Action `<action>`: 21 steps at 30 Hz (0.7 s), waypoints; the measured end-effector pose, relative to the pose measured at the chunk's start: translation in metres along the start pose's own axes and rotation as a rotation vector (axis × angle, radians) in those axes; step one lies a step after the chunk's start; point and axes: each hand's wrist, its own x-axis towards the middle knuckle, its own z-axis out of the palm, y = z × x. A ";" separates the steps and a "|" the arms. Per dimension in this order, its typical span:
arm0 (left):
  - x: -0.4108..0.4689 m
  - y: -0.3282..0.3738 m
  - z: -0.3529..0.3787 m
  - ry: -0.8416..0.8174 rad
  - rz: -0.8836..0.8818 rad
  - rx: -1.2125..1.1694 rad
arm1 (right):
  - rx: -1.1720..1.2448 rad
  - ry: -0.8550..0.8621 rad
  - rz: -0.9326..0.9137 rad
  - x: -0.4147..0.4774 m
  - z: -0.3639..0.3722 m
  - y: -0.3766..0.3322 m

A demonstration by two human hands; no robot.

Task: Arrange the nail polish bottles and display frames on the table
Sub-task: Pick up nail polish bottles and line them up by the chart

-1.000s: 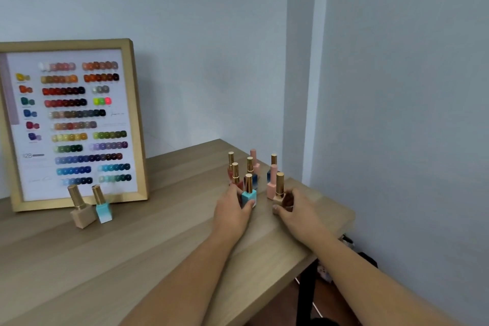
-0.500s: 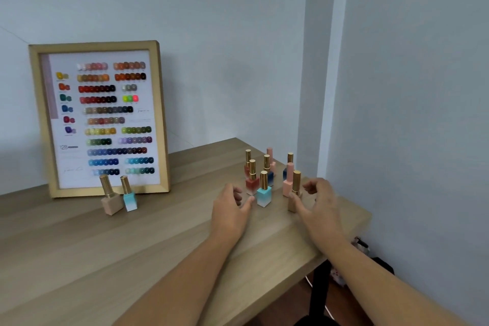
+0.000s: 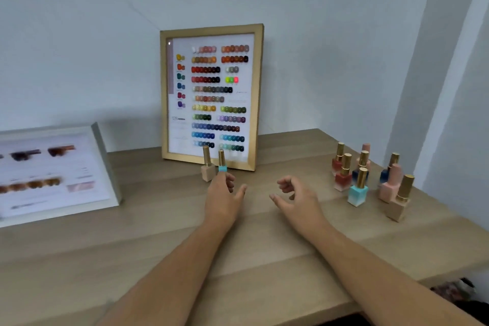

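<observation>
Hovering: left hand (image 3: 223, 200), right hand (image 3: 296, 200) empty | table (image 3: 158, 259) centre bare

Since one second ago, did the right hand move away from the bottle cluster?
Yes. The right hand has left the cluster's tan square bottle and now hovers empty, leftward toward the wooden-framed colour chart.

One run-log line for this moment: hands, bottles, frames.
left hand: empty, by small turquoise bottle | right hand: empty, open | bottle cluster: upright, right | wooden swatch frame: leaning on wall | white frame: left
</observation>
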 end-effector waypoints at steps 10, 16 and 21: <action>0.052 -0.053 -0.037 0.177 -0.160 0.057 | 0.050 -0.135 0.026 0.066 0.085 -0.017; 0.085 -0.067 -0.032 0.043 -0.188 0.083 | 0.078 -0.196 -0.006 0.099 0.114 -0.017; 0.092 -0.069 -0.028 -0.017 -0.085 0.084 | 0.056 -0.275 -0.039 0.109 0.122 -0.016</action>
